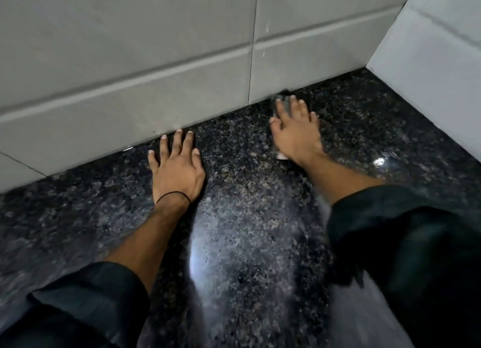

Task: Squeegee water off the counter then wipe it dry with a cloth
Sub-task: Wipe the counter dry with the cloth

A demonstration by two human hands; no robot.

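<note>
Nearest, two dark sleeves are seen at the front edge of the surface: the left sleeve [86, 303] low on the left and the right sleeve [406, 243] on the right. Both forearms are bare past the sleeves. The surface [247, 282] is dark speckled stone and it is shiny. A pale streak of light [199, 243] is seen on it between the two arms. The right arm is blurred.

Farther in, a thin black band [173, 195] is worn round the left wrist. The left grip [177, 168] is laid flat on the surface, palm down, left of the middle and near the back edge. It is released: its fingers [178, 142] are spread out straight, and their tips are just beside the foot of the back wall.

A small bright spot [378, 161] is seen on the surface toward the right edge.

Farther back, the right grip [294, 131] is laid flat on the cloth [285, 105], near the back edge and toward the back right corner. It is released too: the fingers are spread and pressed down on the cloth, not curled round it. Most of the cloth is hidden under the grip. A grey bit is seen between the fingertips, and a small pale bit is seen beside the wrist. The cloth lies on the surface, just beside the back wall.

Farthest, the back wall [130, 74] is made of big pale grey tiles. It is met by a white side wall [429, 61] at the back right corner.
</note>
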